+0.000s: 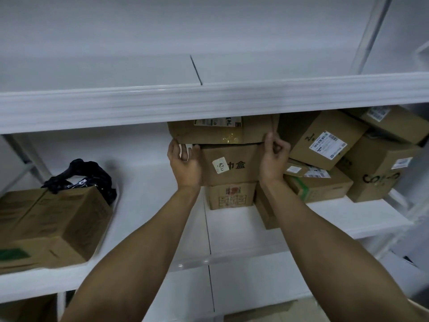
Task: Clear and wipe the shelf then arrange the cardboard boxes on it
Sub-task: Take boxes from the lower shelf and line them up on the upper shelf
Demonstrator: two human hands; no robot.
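Note:
A stack of cardboard boxes stands on the white middle shelf (pixel 148 205). Its top box (pixel 253 133) is flat and wide, with a label, and sits just under the upper shelf (pixel 209 101). My left hand (pixel 184 163) grips that box's lower left corner. My right hand (pixel 272 156) pinches its lower right corner. Beneath it lies a box with a white sticker and printed characters (pixel 232 165), and under that a smaller box with a red print (pixel 232 196).
Several labelled boxes (pixel 325 140) are piled unevenly at the right of the same shelf. At the left sits a large box (pixel 53 226) with a black cloth (pixel 81 175) on it. A shelf post (pixel 369 36) rises at the upper right.

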